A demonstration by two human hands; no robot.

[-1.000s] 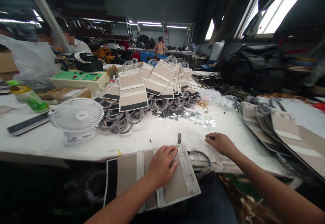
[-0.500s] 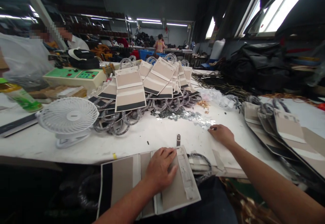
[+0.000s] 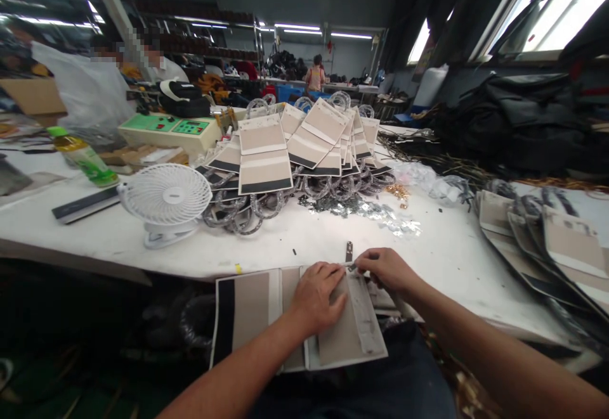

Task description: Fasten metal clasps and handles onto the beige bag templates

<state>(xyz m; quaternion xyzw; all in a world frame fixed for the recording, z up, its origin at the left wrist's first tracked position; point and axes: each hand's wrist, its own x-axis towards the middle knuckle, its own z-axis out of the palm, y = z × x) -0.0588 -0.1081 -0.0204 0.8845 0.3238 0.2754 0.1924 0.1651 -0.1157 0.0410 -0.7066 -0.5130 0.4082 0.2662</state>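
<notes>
A beige bag panel (image 3: 333, 336) with pale bands and a black strip lies opened out at the table's front edge, partly over my lap. My left hand (image 3: 320, 298) rests flat on it, fingers stretched toward its top edge. At the panel's upper right corner, my right hand (image 3: 383, 268) pinches a small metal plate (image 3: 352, 267), mostly covered by the fingertips. Just beyond that corner a metal clasp strip (image 3: 349, 251) sticks up past the edge. Farther back, small silver metal plates (image 3: 402, 224) lie scattered on the white table (image 3: 266, 251).
A heap of beige bag pieces (image 3: 264, 172) with plastic-wrapped handles stands behind. At left are a white fan (image 3: 166, 196), a bottle (image 3: 85, 158) and a green-topped control box (image 3: 166, 128). More bag pieces (image 3: 571, 241) lie at right, near gold-coloured bits (image 3: 397, 192).
My right hand has moved from the scattered silver plates, left and nearer, to the panel's corner, with a small plate in its fingers. My left hand stays on the panel. The view has shifted left.
</notes>
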